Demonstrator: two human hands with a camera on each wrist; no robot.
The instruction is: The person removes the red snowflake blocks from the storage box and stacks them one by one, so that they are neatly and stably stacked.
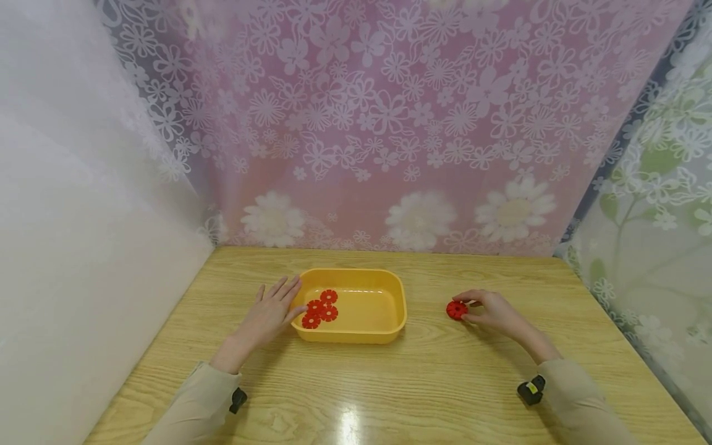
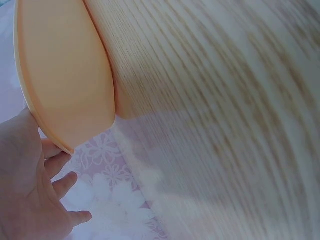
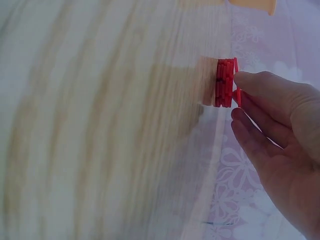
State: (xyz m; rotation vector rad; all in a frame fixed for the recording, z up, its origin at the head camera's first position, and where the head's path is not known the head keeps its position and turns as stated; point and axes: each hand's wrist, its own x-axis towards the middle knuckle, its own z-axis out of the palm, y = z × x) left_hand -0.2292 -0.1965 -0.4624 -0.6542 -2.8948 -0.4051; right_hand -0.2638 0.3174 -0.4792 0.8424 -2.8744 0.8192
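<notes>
four red discs [image 1: 329,313], thin, flat and notched round the rim like small flowers, lie bunched and partly overlapping in the left end of a smooth, glossy yellow basin [image 1: 367,337]; the basin, rectangular with rounded corners, sits near the far edge of the tabletop [image 1: 367,389], left of its middle; the left hand [image 1: 269,315] has its fingers spread and rests on the basin's left rim; between the basin and the tabletop's right edge stands a short red stack [image 3: 224,82], its sides ridged by layered discs; the right hand [image 1: 492,314] is narrowed to a pinch on the top disc [image 1: 456,311], which tilts slightly off the stack; the tabletop is pale with streaky wood grain; past its far edge hangs a pink sheet [image 1: 356,123] printed with white flowers.
</notes>
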